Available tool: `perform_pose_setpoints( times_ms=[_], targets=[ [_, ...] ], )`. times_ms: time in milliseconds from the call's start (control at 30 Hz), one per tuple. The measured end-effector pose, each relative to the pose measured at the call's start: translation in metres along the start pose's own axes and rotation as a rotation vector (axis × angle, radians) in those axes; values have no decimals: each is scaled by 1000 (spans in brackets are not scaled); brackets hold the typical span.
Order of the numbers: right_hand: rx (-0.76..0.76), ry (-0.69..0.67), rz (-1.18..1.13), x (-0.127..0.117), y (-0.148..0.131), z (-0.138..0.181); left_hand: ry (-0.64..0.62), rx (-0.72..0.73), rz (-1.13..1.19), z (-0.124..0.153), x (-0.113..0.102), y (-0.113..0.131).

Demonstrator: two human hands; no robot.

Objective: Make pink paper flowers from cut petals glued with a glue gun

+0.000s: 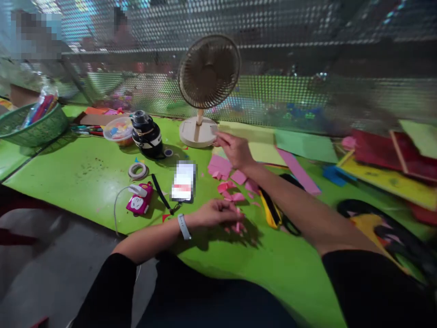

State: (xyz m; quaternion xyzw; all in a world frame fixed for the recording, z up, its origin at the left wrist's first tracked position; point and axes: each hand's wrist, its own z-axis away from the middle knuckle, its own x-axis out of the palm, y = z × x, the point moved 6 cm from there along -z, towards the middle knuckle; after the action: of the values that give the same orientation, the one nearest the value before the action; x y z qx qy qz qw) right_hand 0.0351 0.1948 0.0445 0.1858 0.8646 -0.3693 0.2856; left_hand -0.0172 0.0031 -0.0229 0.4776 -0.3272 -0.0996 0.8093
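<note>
My left hand [218, 212], with a pale watch on its wrist, is low over the green table [205, 255]. Its fingers are closed on a small pink paper piece [239, 224]. Farther forward, my right hand [235, 149] reaches to the right edge of the fan's white base [198, 135]. Its thumb and fingers are pinched together there; whatever is between them is too small to make out. Several folded pink paper pieces [232, 197] and flat pink squares [219, 166] lie between my two hands. A yellow cutter [269, 210] rests under my right forearm.
A phone [183, 182], tape roll [138, 171], pink power socket [139, 200] and dark flask [146, 134] stand left. A green basket [44, 127] is at the far left. Coloured sheets [303, 145] lie behind and right, before a mesh panel [280, 95].
</note>
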Motion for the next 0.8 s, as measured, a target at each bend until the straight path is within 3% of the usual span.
perform_pose_setpoints(
  times_ms=[67,167,300,500,633,700,800],
  targets=[
    [166,71,-304,-38,-1,48,70,76,-34,-2,-6,8],
    [330,150,-403,-81,-20,120,180,140,-16,-8,-14,12],
    [229,122,-270,-101,-54,176,190,147,-35,-14,-10,7],
    [143,-16,-297,-93,-47,196,139,135,-85,-13,3,9],
    [65,-185,-332,-88,-43,201,157,121,-132,-12,3,14],
    [101,-225,-354,-89,-41,202,175,120,-156,-13,1,16],
    [293,-163,-476,-94,-34,202,215,139,-173,-17,0,15]
  ],
)
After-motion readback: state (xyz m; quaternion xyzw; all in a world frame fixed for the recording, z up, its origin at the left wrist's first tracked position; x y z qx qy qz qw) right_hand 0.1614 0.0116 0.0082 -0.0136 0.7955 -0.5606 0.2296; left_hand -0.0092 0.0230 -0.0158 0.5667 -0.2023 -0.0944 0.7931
